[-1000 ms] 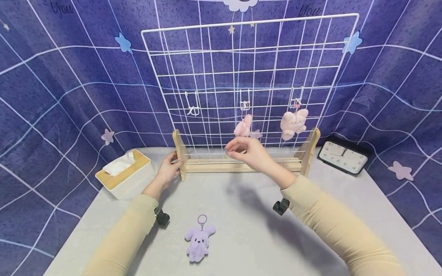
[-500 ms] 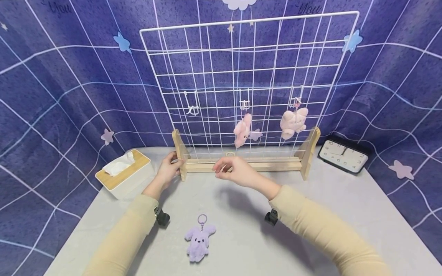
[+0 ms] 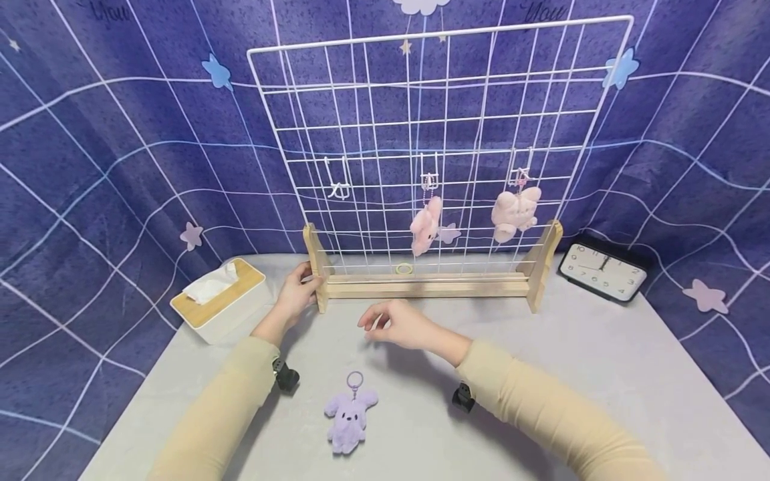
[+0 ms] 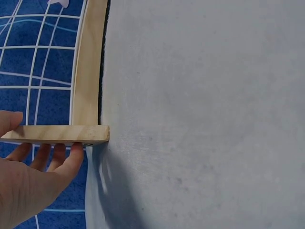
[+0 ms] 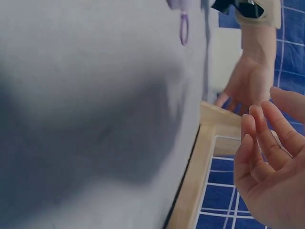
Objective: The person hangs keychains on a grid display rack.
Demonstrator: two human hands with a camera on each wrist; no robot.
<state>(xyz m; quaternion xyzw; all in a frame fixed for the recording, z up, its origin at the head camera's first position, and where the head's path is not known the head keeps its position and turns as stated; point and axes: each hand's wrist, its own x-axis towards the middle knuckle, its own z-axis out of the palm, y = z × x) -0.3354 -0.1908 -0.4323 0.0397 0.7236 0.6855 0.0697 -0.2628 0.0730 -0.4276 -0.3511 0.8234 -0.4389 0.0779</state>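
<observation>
My left hand (image 3: 296, 294) grips the left wooden side support (image 4: 57, 134) of the white wire grid rack (image 3: 373, 123), thumb on one side and fingers on the other. Over the table in front of the rack hovers my right hand (image 3: 400, 324), its fingers loosely bent with nothing between them. A purple plush keychain (image 3: 347, 422) lies face up nearer the front, its ring (image 5: 184, 29) pointing toward the rack. From the middle hook hangs a pink plush keychain (image 3: 426, 227); a paler pink plush keychain (image 3: 515, 214) hangs from the right hook.
The left hook (image 3: 339, 190) bears nothing. A yellow ring (image 3: 404, 268) shows just above the rack's wooden base bar (image 3: 427, 288). To the left stands a tissue box (image 3: 222, 300), to the right a clock (image 3: 603, 268). A blue patterned curtain (image 3: 150, 200) surrounds the table.
My right hand has moved down, away from the grid and toward the purple keychain, uncovering the pink plush and the yellow ring. My left hand keeps its grip on the support.
</observation>
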